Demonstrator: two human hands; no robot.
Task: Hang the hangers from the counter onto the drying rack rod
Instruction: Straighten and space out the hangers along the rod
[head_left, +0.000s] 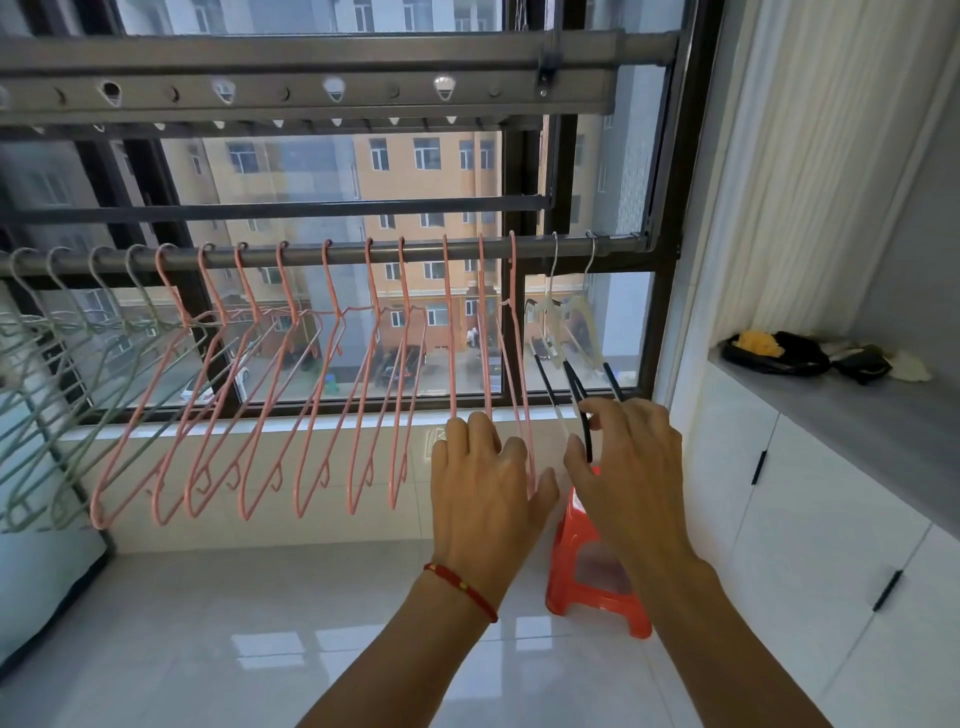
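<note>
A grey drying rack rod runs across the window. Several pink hangers hang along its middle, and several pale green hangers hang at its left end. Near the right end hang two clear hangers with black arms. My left hand, fingers straight, touches the lower ends of the rightmost pink hangers. My right hand has its thumb and fingers curled around a black arm of the clear hangers.
A red plastic stool stands on the tiled floor below my hands. White cabinets with a grey counter line the right wall; dark and yellow items lie on it. An upper rack bar spans overhead.
</note>
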